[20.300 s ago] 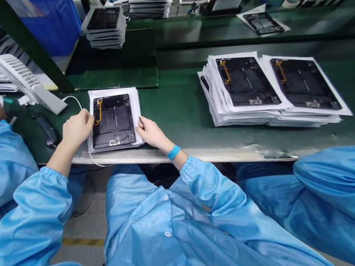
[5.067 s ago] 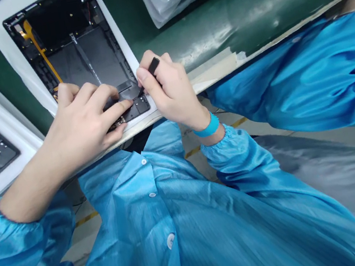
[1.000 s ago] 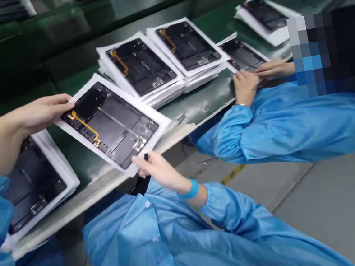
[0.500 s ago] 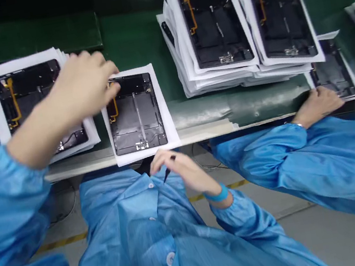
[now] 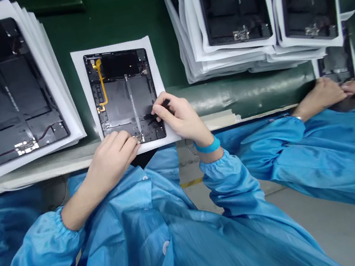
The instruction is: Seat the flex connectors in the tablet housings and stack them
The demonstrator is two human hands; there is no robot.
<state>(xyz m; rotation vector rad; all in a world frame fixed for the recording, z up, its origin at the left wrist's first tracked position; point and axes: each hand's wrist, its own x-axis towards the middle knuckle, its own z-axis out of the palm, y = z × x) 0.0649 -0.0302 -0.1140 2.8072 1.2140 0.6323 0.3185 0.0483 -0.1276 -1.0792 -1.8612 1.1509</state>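
Observation:
An open tablet housing [image 5: 117, 100] with an orange flex cable [image 5: 102, 84] and a pale strip down its middle lies on a white sheet [image 5: 78, 61] at the table's front edge. My left hand [image 5: 113, 156] rests over its lower left edge, fingers curled and pressed together, the tips beside a small circuit board [image 5: 140, 137]. Whatever is under those fingertips is hidden. Over the lower right part of the housing, my right hand [image 5: 179, 116] pinches slim black tweezers [image 5: 152, 121]. Their points reach down toward the thin dark wires near the board.
Left of me stands a stack of white sheets [image 5: 70, 120] with another tablet housing [image 5: 8, 98] on top. Two more stacks [image 5: 198, 56] stand at the right. A co-worker's hands [image 5: 323, 93] are at the table edge further right. The green tabletop [image 5: 115, 11] stretches behind.
My left hand has come down from the upper left corner of the middle housing to its lower edge. My right hand has risen from below the table edge to over the housing with the tweezers.

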